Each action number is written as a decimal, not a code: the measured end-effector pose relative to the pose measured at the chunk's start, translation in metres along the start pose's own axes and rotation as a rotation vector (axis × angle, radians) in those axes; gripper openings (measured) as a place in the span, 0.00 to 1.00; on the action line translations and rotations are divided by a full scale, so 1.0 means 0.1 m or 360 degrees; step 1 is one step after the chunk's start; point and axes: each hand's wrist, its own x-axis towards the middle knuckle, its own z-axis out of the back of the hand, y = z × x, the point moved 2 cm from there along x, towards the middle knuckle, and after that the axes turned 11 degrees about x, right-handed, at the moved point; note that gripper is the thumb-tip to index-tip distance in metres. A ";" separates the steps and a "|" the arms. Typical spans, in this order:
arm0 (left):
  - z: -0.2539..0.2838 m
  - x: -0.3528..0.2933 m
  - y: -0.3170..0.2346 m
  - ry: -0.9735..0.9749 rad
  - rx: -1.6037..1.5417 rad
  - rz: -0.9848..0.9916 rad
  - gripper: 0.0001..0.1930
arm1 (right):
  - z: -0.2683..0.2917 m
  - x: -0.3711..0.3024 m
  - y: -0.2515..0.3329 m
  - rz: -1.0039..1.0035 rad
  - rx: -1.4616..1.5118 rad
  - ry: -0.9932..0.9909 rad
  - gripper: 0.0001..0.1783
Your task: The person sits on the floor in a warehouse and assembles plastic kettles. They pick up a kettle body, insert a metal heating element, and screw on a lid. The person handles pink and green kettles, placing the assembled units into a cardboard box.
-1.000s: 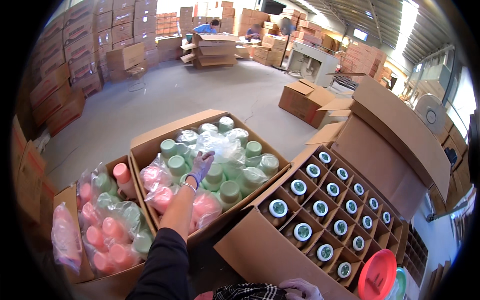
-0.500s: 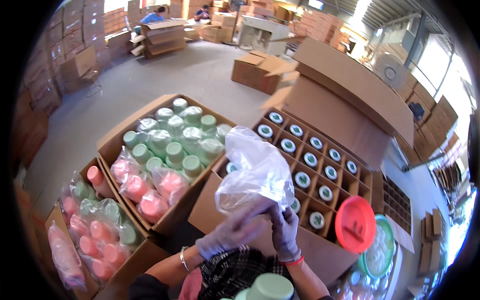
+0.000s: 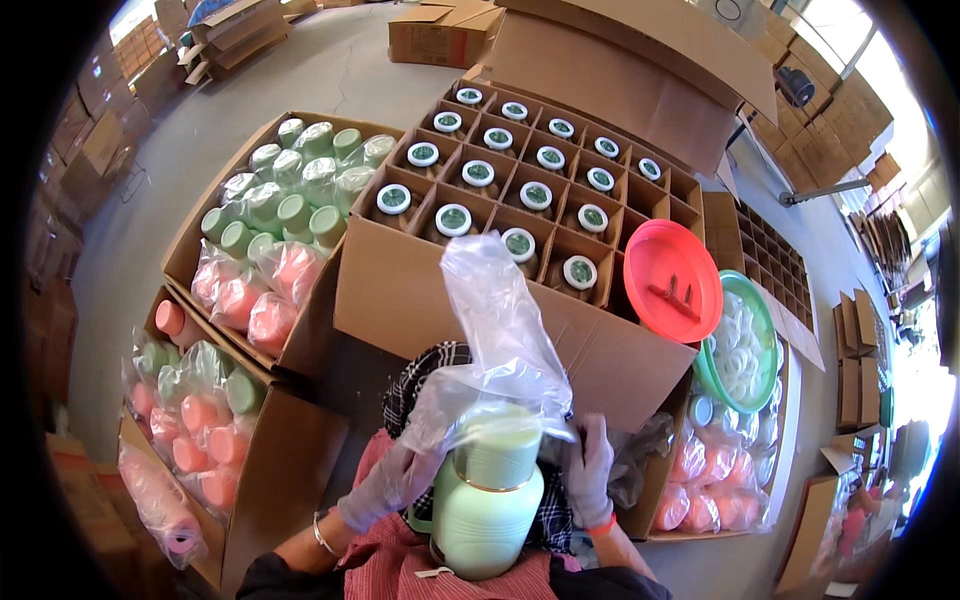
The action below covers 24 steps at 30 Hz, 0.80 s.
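Note:
A pale green vacuum flask (image 3: 487, 520) stands upright on my lap. A clear plastic bag (image 3: 505, 330) covers its cap, the bag's closed end pointing up and away from me. At the flask's left side, my gloved left hand (image 3: 395, 480) is closed on the bag's edge. My gloved right hand (image 3: 592, 465) pinches the other side of the bag's mouth, to the right of the cap. Below the cap, the flask's body is uncovered.
Ahead stands a divided carton (image 3: 450, 290) of white-lidded bottles. A red bowl (image 3: 650, 270) and green basket (image 3: 705, 375) are at its right. Bagged green and pink flasks fill a carton (image 3: 320, 325) on the left, with another carton (image 3: 300, 450) nearer me.
The bag has come down from over the divided carton onto the flask's cap. My hands have moved apart to either side of the flask, and the view has tilted down.

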 end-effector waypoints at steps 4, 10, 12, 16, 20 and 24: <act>-0.06 -0.31 -0.12 -0.0243 0.0763 -0.0458 0.17 | 0.07 -0.54 0.14 0.0536 -0.0066 0.0120 0.15; -0.08 -0.62 -0.10 -0.0070 0.0898 -0.0147 0.23 | 0.12 -0.66 0.05 0.0531 -0.0139 0.0433 0.16; -0.17 -0.86 -0.03 -0.0063 0.1038 -0.0097 0.27 | 0.17 -0.73 0.04 0.0615 -0.0246 0.0609 0.15; -0.27 -1.46 0.04 -0.0182 0.0637 0.0043 0.29 | 0.25 -1.15 0.11 0.0873 -0.0288 0.1066 0.09; 0.09 -1.61 -0.18 0.0428 0.0560 0.0394 0.23 | 0.28 -1.52 0.09 0.0571 -0.0160 0.1341 0.07; 0.55 -0.98 -0.36 -0.0017 0.0070 0.0914 0.17 | 0.30 -1.59 -0.04 0.0393 -0.0392 0.1615 0.08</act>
